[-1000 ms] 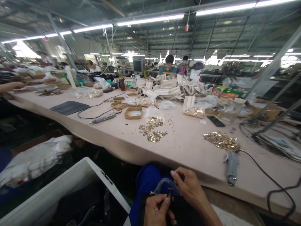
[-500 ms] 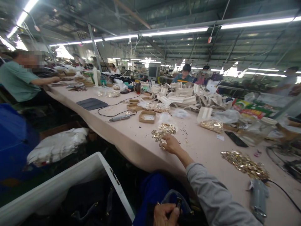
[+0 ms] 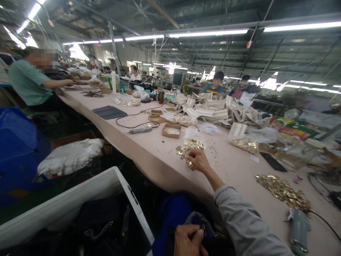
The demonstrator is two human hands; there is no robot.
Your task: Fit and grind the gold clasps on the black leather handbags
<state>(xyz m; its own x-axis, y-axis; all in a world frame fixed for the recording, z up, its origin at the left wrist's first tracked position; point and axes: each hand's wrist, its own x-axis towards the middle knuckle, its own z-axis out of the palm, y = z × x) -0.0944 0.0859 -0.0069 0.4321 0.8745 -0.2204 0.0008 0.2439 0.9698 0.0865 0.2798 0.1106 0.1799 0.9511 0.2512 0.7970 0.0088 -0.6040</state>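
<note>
My right hand (image 3: 197, 160) reaches out over the long pink table (image 3: 149, 149), its fingers curled down on a small heap of gold metal fittings (image 3: 189, 148). Whether a fitting is between the fingers is hidden. My left hand (image 3: 188, 241) stays low at my lap, pinching a small dark metal clasp (image 3: 203, 225) on a black bag (image 3: 221, 241). A blue cloth (image 3: 170, 213) lies under the bag.
A second heap of gold fittings (image 3: 283, 190) and an electric screwdriver (image 3: 297, 227) lie at the right. Another screwdriver (image 3: 140, 130), small cardboard trays (image 3: 172, 130), a phone (image 3: 273, 161) and folded beige bags (image 3: 213, 110) are farther on. A white bin (image 3: 80, 206) stands at lower left. Other people work along the table.
My right hand left the bag at my lap and stretched out to the gold fittings, where it has closed down further. The view swung left.
</note>
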